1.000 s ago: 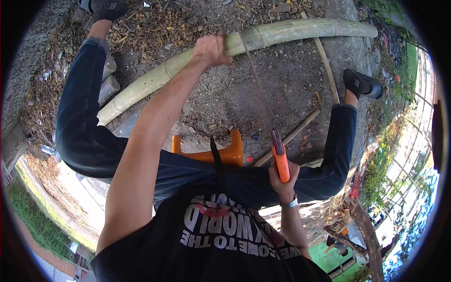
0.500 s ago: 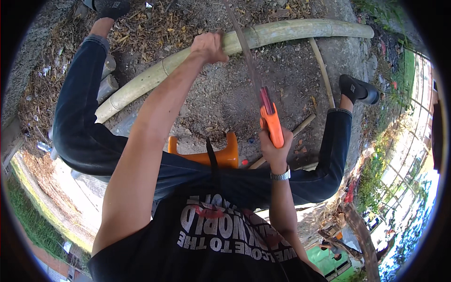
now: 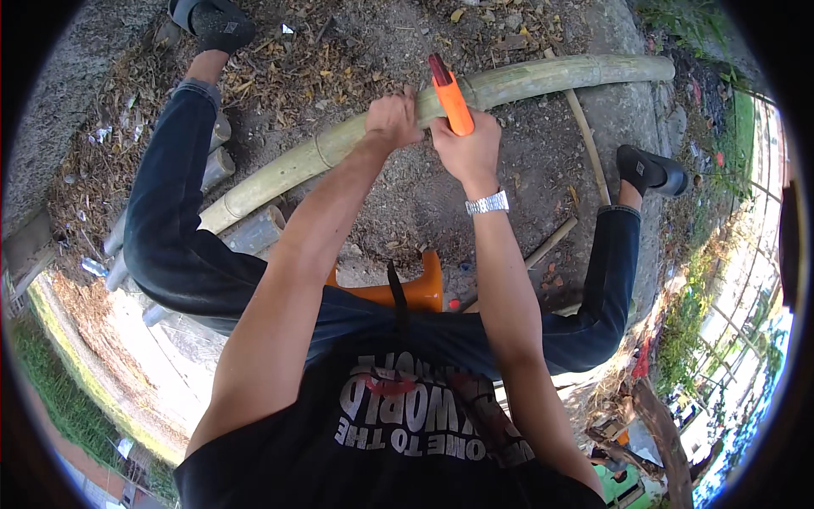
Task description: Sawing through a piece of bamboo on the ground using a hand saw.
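One bamboo pole (image 3: 543, 78), pale green, jointed, laid crosswise in front of the person, its right end free, its left end running to the left leg; uncut through, as far as shows.

One saw with an orange handle (image 3: 455, 106), now lying over the pole; a second ago it was down near the lap with the blade stretched across the pole. Judged a push stroke at or near its far end, sawing in progress. Blade not discernible.

One left hand (image 3: 394, 119), fingers clamped over the pole just left of the saw, as before.

One right hand (image 3: 471, 148), fingers closed on the handle, arm now extended; metal wristwatch (image 3: 487, 204) on the wrist.

One thin stick (image 3: 585, 136), passing beneath the pole's right part.

Several shorter tubular lengths (image 3: 254, 233), beside the left leg.

One orange stool (image 3: 431, 280), below the pole, partly hidden.

Leaf litter (image 3: 314, 76), beyond the pole.
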`<state>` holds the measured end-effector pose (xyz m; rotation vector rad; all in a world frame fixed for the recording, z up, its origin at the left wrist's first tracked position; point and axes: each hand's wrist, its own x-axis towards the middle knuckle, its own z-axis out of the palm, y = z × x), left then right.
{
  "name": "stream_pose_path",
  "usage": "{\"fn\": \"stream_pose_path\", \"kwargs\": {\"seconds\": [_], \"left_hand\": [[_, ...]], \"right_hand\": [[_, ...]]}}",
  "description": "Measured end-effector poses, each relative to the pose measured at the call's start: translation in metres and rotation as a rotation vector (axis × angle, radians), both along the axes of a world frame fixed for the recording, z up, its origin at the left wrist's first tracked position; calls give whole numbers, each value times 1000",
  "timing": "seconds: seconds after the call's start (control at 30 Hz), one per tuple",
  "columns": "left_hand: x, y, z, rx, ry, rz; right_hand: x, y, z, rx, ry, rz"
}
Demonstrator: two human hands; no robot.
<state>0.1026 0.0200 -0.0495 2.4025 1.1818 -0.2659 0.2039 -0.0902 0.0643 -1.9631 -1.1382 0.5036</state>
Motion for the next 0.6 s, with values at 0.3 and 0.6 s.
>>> {"fn": "stream_pose_path", "kwargs": {"seconds": [0.3,0.6], "left_hand": [[-10,-3,16,10,28,-50],[-40,-20,0,89,-128,57]], "right_hand": [[-7,-214,47,-122,183,-121],[-33,-186,38,-119,162,-56]]}}
